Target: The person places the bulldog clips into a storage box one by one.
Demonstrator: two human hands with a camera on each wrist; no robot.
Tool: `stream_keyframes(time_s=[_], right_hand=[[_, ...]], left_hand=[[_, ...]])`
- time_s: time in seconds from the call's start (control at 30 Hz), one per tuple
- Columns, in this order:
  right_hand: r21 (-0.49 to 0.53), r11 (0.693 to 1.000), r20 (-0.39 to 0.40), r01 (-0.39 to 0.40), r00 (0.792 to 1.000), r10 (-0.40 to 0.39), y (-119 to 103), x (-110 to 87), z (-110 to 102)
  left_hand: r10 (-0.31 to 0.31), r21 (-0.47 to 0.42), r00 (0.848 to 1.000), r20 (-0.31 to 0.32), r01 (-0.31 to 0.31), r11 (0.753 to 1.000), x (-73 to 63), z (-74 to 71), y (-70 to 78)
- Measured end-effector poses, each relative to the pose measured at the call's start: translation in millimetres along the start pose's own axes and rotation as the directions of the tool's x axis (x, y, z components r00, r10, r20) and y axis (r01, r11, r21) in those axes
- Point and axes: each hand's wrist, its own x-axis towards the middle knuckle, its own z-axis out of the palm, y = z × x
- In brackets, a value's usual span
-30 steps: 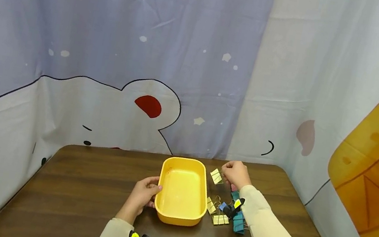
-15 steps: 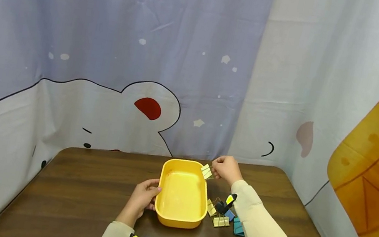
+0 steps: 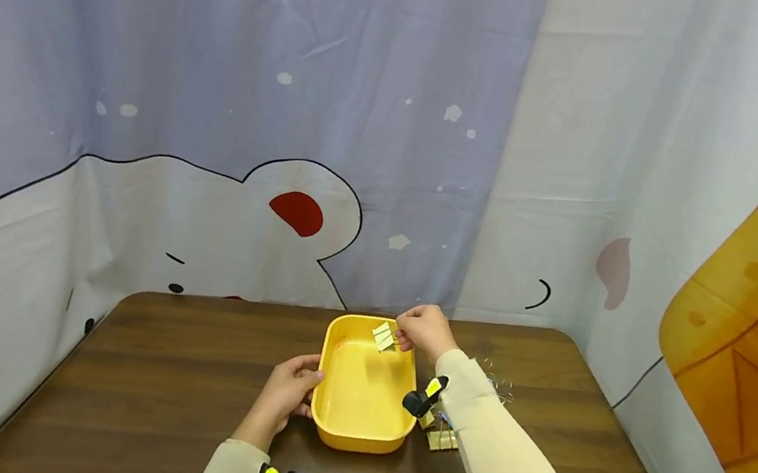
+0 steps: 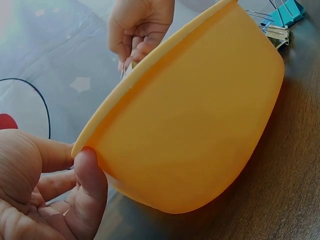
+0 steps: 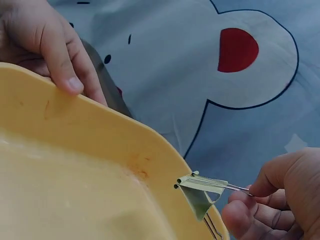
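Since a second ago the right hand (image 3: 422, 330) has carried the pale yellow binder clip (image 3: 383, 335) from beside the clip pile, past the tub's rim, to a spot above the far end of the yellow tub (image 3: 355, 434). That clip is small, with a folded pale yellow-green body and thin silver wire handles; the right hand's grip is clamped on one wire handle, pinched between thumb and fingertips (image 5: 240, 216), so the body hangs tilted just inside the rim at about one o'clock of the tub. No writing or brand can be read on the clip.

The tub is a rounded rectangular plastic container, plain yellow-orange, smooth, with a faint reddish smudge inside near its far left corner; nothing readable is printed on it. It stands on the dark brown wooden surface (image 3: 155, 383). The left hand (image 3: 284, 397) grips the tub's rim at nine o'clock, thumb on the lip and fingers curled against the outer wall.

At four o'clock of the tub, partly hidden under the right sleeve, lie more binder clips (image 3: 440, 438), pale yellow in the head view; the left wrist view also shows a teal clip (image 4: 289, 11) among them. Small black wrist cameras with yellow tabs sit on both forearms. Behind the surface, from ten to two o'clock, hangs a cartoon curtain (image 3: 218, 115) with a white bear shape and a red spot; black loops of lettering at its upper left are cut off and unreadable.
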Motion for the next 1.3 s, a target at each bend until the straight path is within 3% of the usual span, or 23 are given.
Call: stream_keyframes(time_s=[0.3, 0.77, 1.3], right_hand=[[0.037, 0.999, 0.017, -0.031, 0.999, 0.031, 4.0, 1.9, 28.3], [0.159, 0.98, -0.023, -0.118, 0.992, 0.123, 17.5, 5.7, 62.4], [0.139, 0.989, -0.046, -0.057, 0.997, 0.064, 32.2, 5.6, 82.0]], left_hand=[[0.002, -0.019, 1.0, 0.015, -0.002, 1.0, -1.6, -2.4, -1.7], [0.006, -0.021, 1.0, 0.018, -0.005, 1.0, -3.9, -1.3, 0.8], [-0.02, -0.008, 1.0, 0.003, 0.02, 1.0, -2.0, -0.2, 2.3]])
